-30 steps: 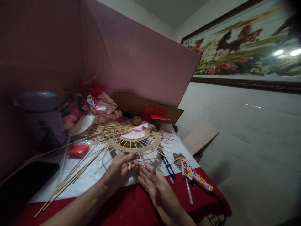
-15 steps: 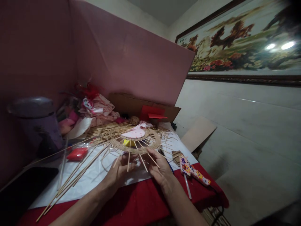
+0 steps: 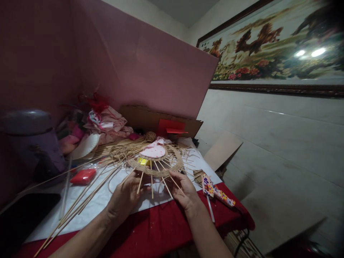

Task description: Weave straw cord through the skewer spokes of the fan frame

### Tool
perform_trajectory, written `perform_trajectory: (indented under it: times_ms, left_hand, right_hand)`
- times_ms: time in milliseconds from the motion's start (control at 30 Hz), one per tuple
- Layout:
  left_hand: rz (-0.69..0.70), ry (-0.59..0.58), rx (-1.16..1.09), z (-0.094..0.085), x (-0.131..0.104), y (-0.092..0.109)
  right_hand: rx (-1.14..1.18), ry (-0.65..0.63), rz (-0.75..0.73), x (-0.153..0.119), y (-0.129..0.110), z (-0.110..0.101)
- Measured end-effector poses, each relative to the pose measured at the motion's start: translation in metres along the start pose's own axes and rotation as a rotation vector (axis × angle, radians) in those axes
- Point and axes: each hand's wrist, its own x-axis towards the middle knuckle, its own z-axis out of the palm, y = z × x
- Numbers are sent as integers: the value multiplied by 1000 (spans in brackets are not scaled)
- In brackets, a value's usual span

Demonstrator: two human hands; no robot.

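Observation:
Both hands hold a round stick-and-twine frame [image 3: 150, 170] above the table. Thin sticks radiate from its middle through a wide woven twine ring, and their bare ends point toward me. A pale pink dotted fabric piece [image 3: 153, 151] covers the centre. My left hand [image 3: 128, 193] grips the near left edge, its fingertips partly hidden under the sticks. My right hand [image 3: 185, 190] pinches the ring's near right edge, thumb on top. Something yellow [image 3: 143, 162] shows beneath the spokes.
Loose sticks [image 3: 87, 195] lie on the white sheet [image 3: 99, 211] over a red tablecloth [image 3: 161, 229]. A flower-patterned glue gun [image 3: 219, 193] rests at the right, a red packet [image 3: 83, 176] at the left. Farther left are a black flat object [image 3: 34, 215] and a purple container [image 3: 33, 143].
The view has shifted slightly, moving the surroundings left. The round frame seems turned and tilted a little, with both hands keeping hold of it.

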Motion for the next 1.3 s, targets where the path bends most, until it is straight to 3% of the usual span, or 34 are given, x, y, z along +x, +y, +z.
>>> perform_trajectory:
  times_ms: [133,333,433,500,633,733,800,867,1000,1300]
  left_hand:
    - [1,-30,-8,1,0,-2]
    - [-4,51,34,-1,1,-13]
    - [-33,103,46,-6,7,-17]
    - [-42,140,49,-8,10,-18]
    - [-68,184,40,-9,11,-18]
    - [-72,188,64,-9,10,-20]
    - [-67,175,78,-10,10,-22]
    - [-60,149,83,-11,10,-23]
    - [-68,112,80,-9,9,-21]
    - [-54,69,34,-5,5,-20]
  right_hand:
    - [9,28,56,-3,-1,-2]
    - [54,69,81,-9,-2,1]
    - [31,26,61,-26,-1,4]
    - [-103,-5,19,-43,1,2]
    - [-610,175,-303,-74,7,-10]
    - [-1077,338,-775,-83,9,-12]
    - [-1276,353,-1018,-82,9,-5]
    - [-1426,296,-1115,-77,10,6]
    - [-1601,120,-1098,-63,15,28]
    - [-1710,106,-1032,-44,23,35]
